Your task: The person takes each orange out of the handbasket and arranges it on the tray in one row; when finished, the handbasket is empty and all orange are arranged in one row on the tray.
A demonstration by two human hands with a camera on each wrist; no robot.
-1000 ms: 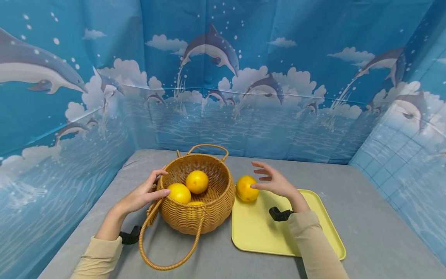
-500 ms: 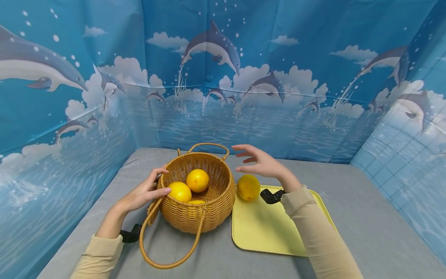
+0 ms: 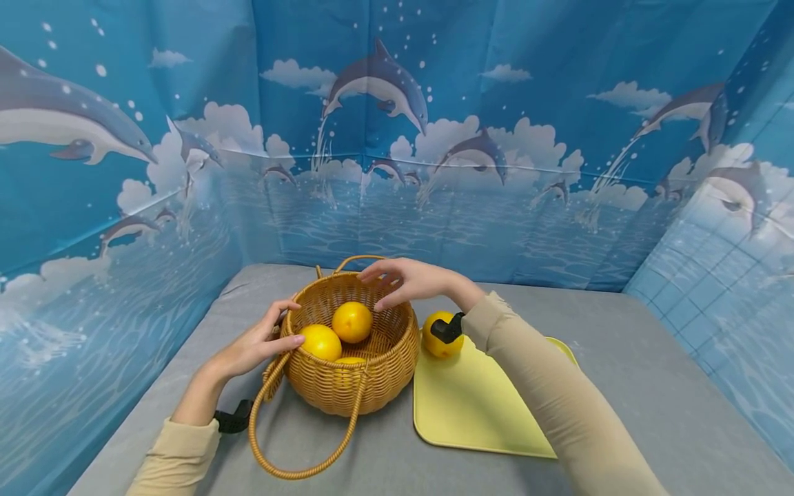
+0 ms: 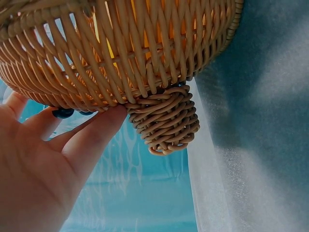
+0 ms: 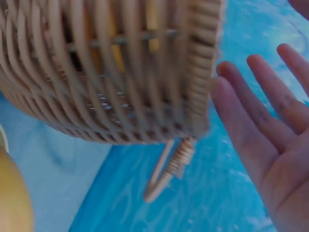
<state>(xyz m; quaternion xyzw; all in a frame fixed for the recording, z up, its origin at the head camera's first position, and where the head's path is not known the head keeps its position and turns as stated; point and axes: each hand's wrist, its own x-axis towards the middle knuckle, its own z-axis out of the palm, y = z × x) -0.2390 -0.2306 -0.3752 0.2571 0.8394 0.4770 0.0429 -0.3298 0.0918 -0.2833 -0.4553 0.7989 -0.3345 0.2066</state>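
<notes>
A round wicker basket [image 3: 377,386] stands left of centre with several oranges inside, among them an orange [image 3: 352,322] in the middle and another orange [image 3: 320,343] by the left rim. My left hand [image 3: 251,346] holds the basket's left rim, its thumb on the near side and its fingertips over the edge. In the left wrist view, the thumb [image 4: 96,137] meets the rim beside a woven tab [image 4: 165,120]. My right hand [image 3: 414,281] hovers at the basket's right rim, fingers loosely curved and holding nothing. In the right wrist view, its fingers are spread beside the rim.
A yellow tray [image 3: 471,406] lies right of the basket. One orange [image 3: 442,344] sits at its far left corner, partly behind the right wrist camera [image 3: 448,328]. The basket's near handle [image 3: 304,474] droops onto the grey table [image 3: 384,458]. A dolphin-print curtain [image 3: 397,207] encloses the table.
My right hand has moved left from beside the orange on the tray to over the basket's right rim. The left hand and the basket have stayed in place.
</notes>
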